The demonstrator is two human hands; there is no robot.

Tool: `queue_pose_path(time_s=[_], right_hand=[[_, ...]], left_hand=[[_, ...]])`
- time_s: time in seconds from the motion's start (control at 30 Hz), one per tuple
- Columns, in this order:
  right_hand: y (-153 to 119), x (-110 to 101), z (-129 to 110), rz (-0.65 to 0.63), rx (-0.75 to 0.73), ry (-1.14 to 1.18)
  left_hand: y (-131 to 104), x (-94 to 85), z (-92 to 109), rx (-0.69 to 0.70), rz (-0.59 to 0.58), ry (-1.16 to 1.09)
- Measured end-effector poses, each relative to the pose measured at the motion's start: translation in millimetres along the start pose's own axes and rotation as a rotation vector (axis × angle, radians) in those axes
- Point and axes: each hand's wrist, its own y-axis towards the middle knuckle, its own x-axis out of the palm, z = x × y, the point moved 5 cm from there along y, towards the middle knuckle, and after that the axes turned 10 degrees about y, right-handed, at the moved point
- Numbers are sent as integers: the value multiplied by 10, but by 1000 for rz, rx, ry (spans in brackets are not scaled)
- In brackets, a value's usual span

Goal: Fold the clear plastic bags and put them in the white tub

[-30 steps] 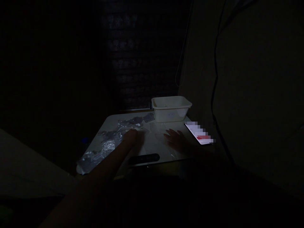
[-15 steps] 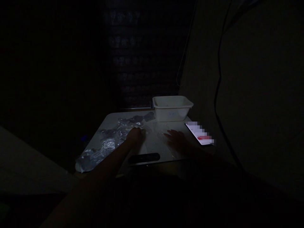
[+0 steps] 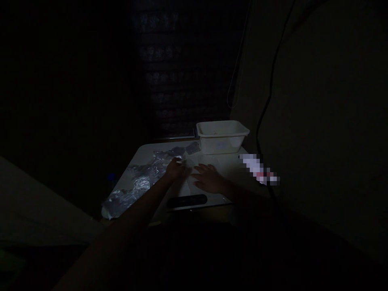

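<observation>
In the dim head view, my left hand [image 3: 176,170] is closed at the middle of a white table [image 3: 226,166]. A small pale thing [image 3: 181,162] shows at its fingertips, too dark to name. My right hand [image 3: 209,178] lies close by on the right, fingers spread and palm down, over a thin clear plastic sheet [image 3: 191,186]. To the left of my left hand, crinkled clear plastic packets [image 3: 141,182] spread along the table's left side.
A white plastic tub [image 3: 222,144] stands at the table's back right. A lit phone-like screen [image 3: 257,169], partly blurred out, is at the right edge. A dark handle slot [image 3: 188,201] is at the front. A black cable [image 3: 269,97] hangs along the right wall.
My right hand has moved left, closer to my left hand, over the plastic sheet. My left hand stays closed in nearly the same place. The view has shifted slightly.
</observation>
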Motion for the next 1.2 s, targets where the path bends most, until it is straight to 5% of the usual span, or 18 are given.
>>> queue_pose_path(time_s=[0.33, 0.87, 1.2], right_hand=[[54, 25, 53, 21, -4, 3], [115, -35, -7, 36, -10, -5], [167, 25, 362, 209, 366, 598]], left_hand=[[-98, 74, 221, 91, -13, -275], [-47, 142, 125, 53, 0, -410], [-14, 211, 67, 249, 22, -77]])
